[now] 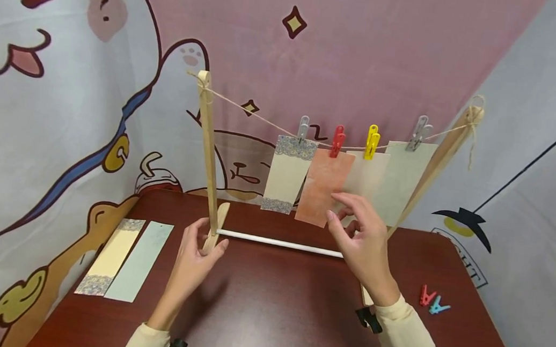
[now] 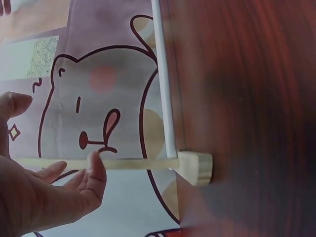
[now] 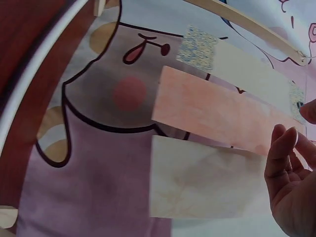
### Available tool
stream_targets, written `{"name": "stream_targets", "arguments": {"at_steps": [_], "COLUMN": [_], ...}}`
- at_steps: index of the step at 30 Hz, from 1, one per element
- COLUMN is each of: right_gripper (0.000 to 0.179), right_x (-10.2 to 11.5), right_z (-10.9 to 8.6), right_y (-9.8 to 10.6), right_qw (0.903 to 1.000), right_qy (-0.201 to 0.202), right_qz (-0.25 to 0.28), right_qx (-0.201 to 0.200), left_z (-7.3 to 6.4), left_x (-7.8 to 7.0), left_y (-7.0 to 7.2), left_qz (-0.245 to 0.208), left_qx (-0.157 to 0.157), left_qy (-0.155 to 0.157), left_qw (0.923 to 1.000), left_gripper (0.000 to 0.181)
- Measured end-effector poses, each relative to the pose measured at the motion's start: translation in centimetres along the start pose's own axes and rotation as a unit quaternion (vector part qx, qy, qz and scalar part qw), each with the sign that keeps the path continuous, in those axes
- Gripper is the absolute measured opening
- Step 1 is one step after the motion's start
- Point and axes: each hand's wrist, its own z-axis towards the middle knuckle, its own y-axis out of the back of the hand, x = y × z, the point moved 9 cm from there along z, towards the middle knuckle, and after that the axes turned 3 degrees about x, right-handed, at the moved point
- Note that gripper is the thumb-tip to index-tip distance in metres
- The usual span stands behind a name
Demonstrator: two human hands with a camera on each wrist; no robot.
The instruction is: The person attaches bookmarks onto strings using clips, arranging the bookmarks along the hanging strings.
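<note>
My left hand is beside the foot of the left wooden post, thumb and fingers loosely bent and apart. In the left wrist view no grip on the post shows. In front of the hanging cards, my right hand is raised with bent fingers, thumb and index apart, holding nothing. Behind it hang an orange card under a red clip and a cream card under a yellow clip. A lace-edged card and a pale green card hang from grey clips. Twine carries them.
A white rod joins the posts low down. At left on the brown table lie another lace-edged card and a pale green strip. A red clip and a turquoise clip lie at right. The right post leans outward.
</note>
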Motion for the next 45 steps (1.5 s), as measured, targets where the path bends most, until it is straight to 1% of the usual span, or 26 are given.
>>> {"name": "stream_targets", "arguments": {"at_steps": [4, 9, 12, 16, 18, 20, 24, 26, 29, 33, 40, 45], "right_gripper": [0.034, 0.036, 0.037, 0.036, 0.035, 0.035, 0.035, 0.034, 0.032, 0.03, 0.03, 0.029], "right_x": [-0.9, -1.7, -2.3, -3.0, -3.3, -3.6, -4.2, -4.6, -5.4, -6.2, -7.2, -8.2], "right_z": [-0.8, -1.9, -2.3, -2.8, -3.1, -3.5, -4.4, -4.9, -5.5, -6.4, -7.7, -8.6], "right_y": [0.0, 0.5, 0.9, 1.4, 1.7, 2.0, 2.7, 2.9, 3.3, 3.8, 4.3, 4.7], "right_qw": [0.9998, 0.9994, 0.9991, 0.9984, 0.9981, 0.9981, 0.9975, 0.9969, 0.9955, 0.993, 0.9901, 0.9866], "right_qy": [-0.017, -0.031, -0.033, -0.034, -0.036, -0.039, -0.044, -0.051, -0.07, -0.094, -0.104, -0.125], "right_qz": [-0.011, -0.016, -0.025, -0.044, -0.048, -0.047, -0.047, -0.052, -0.059, -0.07, -0.093, -0.103], "right_qx": [0.001, -0.006, -0.01, -0.01, -0.011, -0.015, -0.028, -0.029, -0.025, -0.017, -0.018, -0.021], "left_z": [-0.5, -1.0, -1.2, -1.4, -1.5, -1.7, -2.0, -2.1, -2.2, -2.5, -2.9, -3.2], "left_x": [0.8, 1.5, 1.7, 2.0, 2.3, 3.0, 4.3, 4.8, 5.4, 6.2, 6.9, 7.5], "left_y": [0.4, 1.0, 1.7, 3.0, 3.6, 3.9, 4.3, 4.5, 4.8, 5.3, 5.9, 6.4], "left_qz": [0.015, 0.032, 0.057, 0.094, 0.101, 0.104, 0.114, 0.122, 0.132, 0.143, 0.163, 0.178], "left_qx": [0.005, 0.01, 0.001, -0.023, -0.026, -0.021, 0.004, 0.013, 0.021, 0.025, 0.035, 0.036], "left_qy": [0.018, 0.026, 0.024, 0.025, 0.034, 0.053, 0.095, 0.106, 0.117, 0.13, 0.137, 0.145], "left_qw": [0.9997, 0.9991, 0.9981, 0.995, 0.994, 0.993, 0.9889, 0.9867, 0.984, 0.9808, 0.9764, 0.9726], "left_gripper": [0.074, 0.072, 0.07, 0.068, 0.069, 0.07, 0.073, 0.074, 0.075, 0.075, 0.074, 0.072]}}
